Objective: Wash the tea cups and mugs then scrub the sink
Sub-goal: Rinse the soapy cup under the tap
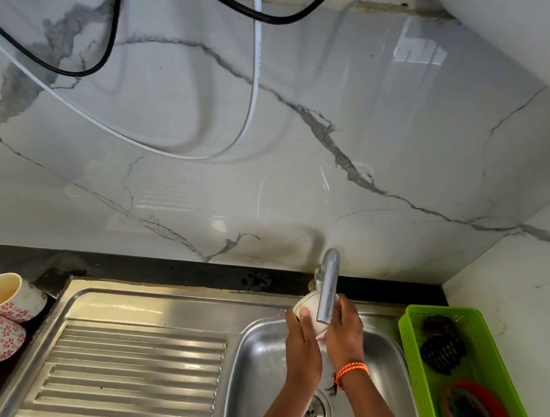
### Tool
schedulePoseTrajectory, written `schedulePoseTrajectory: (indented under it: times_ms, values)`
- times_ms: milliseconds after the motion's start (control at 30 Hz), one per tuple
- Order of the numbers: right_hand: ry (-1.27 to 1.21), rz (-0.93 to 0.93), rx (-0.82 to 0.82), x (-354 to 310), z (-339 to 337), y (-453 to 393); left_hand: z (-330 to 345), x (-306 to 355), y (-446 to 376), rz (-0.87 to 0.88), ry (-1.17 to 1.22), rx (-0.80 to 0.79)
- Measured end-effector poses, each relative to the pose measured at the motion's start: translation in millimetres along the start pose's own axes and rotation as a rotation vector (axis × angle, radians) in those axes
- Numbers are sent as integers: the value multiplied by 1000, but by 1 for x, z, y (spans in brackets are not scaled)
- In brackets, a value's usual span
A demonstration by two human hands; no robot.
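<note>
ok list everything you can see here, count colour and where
white cup: one, held under the tap over the basin
floral cream mugs: two whole, pink flowers, on the dark counter at left; a third white rim shows at the edge
curved steel tap: one, silver, behind the basin
stainless steel sink: one, ribbed drainboard left, basin with drain right
green plastic basket: one, right of the basin
dark scrubbers: about two, in the basket
orange-rimmed item: one, in the basket, unclear
black cable: one, hanging on the marble wall
white cable: one, looped on the wall
orange wristband: one, right wrist
left hand: grips the cup
right hand: grips the cup
</note>
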State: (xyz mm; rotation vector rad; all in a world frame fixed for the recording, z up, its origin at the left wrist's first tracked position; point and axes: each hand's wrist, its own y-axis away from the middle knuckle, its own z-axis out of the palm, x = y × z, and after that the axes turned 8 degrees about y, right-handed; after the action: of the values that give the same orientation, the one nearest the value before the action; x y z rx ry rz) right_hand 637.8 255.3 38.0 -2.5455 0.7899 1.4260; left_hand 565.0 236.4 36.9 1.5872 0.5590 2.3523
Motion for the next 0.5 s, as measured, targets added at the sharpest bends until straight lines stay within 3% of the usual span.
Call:
schedulePoseTrajectory:
  times_ms: [167, 267, 367, 433, 500]
  values:
    - [-347, 301, -175, 1, -6, -6, 3, 9, -15, -169, 169, 26]
    - [-417, 357, -241, 3, -14, -2, -5, 13, -16, -283, 301, -64]
    - [-94, 67, -48, 4, -13, 5, -1, 12, -15, -268, 353, -20]
    - [191, -229, 108, 7, -9, 17, 4, 11, -14, -148, 248, 62]
    - [412, -406, 177, 9, -9, 24, 10, 4, -14, -80, 142, 100]
